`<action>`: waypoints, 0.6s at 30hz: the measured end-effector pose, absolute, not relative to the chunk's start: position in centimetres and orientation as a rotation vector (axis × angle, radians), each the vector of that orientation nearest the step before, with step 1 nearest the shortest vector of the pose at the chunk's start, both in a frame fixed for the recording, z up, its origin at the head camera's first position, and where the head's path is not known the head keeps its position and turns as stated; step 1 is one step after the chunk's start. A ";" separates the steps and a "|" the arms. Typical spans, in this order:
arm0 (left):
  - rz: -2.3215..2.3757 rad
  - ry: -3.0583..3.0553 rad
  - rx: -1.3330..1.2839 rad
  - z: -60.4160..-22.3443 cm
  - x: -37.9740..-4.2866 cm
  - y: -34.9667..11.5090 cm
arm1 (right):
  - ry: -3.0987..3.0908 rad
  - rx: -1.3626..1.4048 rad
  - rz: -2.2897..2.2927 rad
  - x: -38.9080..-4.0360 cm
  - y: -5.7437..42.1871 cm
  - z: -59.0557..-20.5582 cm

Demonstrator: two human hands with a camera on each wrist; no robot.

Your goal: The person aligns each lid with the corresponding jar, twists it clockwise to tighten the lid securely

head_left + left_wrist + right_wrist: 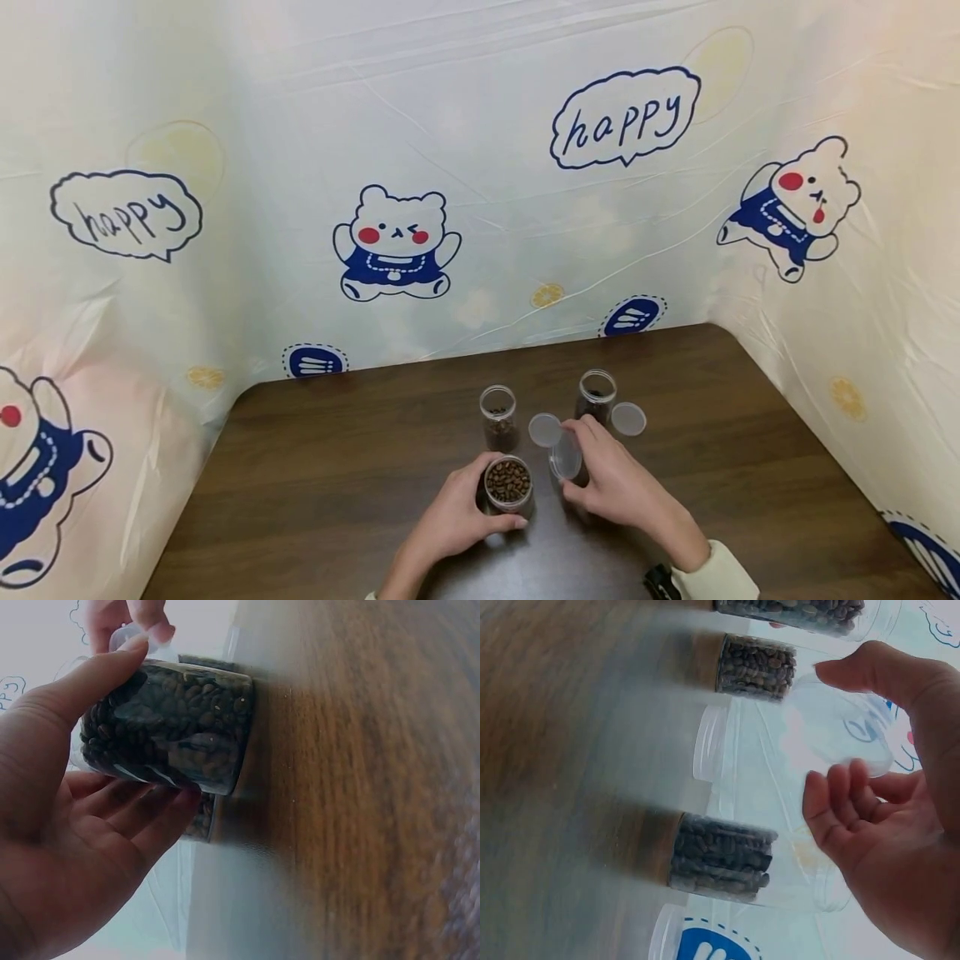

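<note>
In the head view my left hand (467,508) grips a clear jar (510,502) filled nearly to the rim with brown coffee beans (507,481). The left wrist view shows the thumb and fingers on opposite sides of this jar (169,724), its base close to the tabletop. To its right, my right hand (618,477) pinches a clear round lid (566,456) by the edge between thumb and fingers. That lid (836,724) is tilted and held above the table in the right wrist view, apart from the jars.
Behind the hands stand two uncovered jars partly filled with beans, one at the left (499,429) and a darker one at the right (592,406). Two loose lids, one between the jars (545,428) and another farther right (629,419), lie on the brown table (337,475). A printed curtain (495,208) surrounds it.
</note>
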State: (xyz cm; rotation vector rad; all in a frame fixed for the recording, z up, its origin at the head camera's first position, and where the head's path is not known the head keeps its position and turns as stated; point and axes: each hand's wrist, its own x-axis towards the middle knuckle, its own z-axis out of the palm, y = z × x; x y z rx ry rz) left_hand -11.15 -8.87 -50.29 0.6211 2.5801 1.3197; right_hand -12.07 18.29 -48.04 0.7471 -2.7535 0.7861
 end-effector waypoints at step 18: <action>1.282 2.565 0.651 -50.1 -11.5 -9.1 | -2.729 0.942 1.033 -11.8 18.2 -46.8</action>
